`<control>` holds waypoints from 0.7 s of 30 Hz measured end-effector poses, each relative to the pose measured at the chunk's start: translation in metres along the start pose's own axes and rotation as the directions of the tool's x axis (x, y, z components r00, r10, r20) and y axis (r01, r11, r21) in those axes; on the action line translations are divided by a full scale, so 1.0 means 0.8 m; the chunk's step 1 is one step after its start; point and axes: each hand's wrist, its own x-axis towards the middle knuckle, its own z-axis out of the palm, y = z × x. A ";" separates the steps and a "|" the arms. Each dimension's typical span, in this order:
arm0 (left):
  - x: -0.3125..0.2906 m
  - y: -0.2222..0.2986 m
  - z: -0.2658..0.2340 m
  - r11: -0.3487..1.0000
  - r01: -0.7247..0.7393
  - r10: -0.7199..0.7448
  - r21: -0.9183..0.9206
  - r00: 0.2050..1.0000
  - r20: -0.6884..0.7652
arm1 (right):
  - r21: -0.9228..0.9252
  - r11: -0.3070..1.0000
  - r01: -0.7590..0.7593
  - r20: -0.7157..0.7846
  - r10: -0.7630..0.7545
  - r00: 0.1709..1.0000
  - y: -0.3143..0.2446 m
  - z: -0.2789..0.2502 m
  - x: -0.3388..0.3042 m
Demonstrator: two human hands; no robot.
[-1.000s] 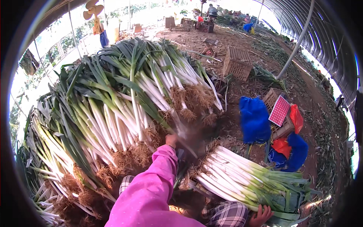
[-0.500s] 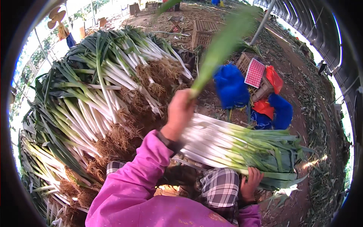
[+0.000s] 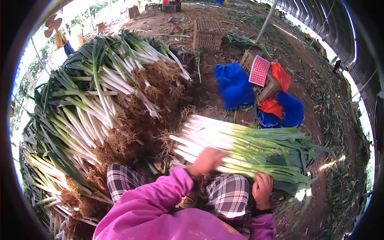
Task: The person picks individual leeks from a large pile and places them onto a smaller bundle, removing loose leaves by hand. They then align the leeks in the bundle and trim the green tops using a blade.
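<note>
A row of leeks (image 3: pixel 240 150) lies side by side across my lap, white stems and brown roots to the left, green leaves to the right. My left hand (image 3: pixel 210 161), smeared by motion, is over the white stems near my knee; its fingers cannot be made out. My right hand (image 3: pixel 263 190) curls its fingers over the near edge of the leeks, where the stems turn to leaf. To the left lies a large heap of leeks (image 3: pixel 86 114), many with roots still on.
Beyond the leeks are a blue cloth (image 3: pixel 235 86), a brown plastic crate (image 3: pixel 269 89) with a red patterned sheet (image 3: pixel 260 71) and red bags (image 3: pixel 281 77). Another crate (image 3: pixel 207 35) stands farther back. A metal pole (image 3: pixel 267 22) rises behind. Leaf scraps litter the soil at right.
My left hand has come down from above the leeks to their stems. The long green leaf it held up is no longer in it. My right hand stays at the leeks' near edge.
</note>
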 end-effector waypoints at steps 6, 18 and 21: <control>-0.020 0.014 0.039 1.000 -0.027 0.027 0.002 0.996 -0.079 | 0.081 0.997 -0.008 -0.024 0.010 1.000 0.007 -0.005 0.000; -0.065 -0.048 0.010 0.859 0.337 -0.400 0.386 0.912 0.094 | -0.275 0.930 -0.245 -0.037 0.245 0.969 0.051 -0.019 0.017; -0.043 -0.056 0.001 0.870 0.326 -0.431 0.369 0.867 0.251 | -0.252 0.936 -0.246 -0.024 0.248 0.968 0.057 -0.017 0.024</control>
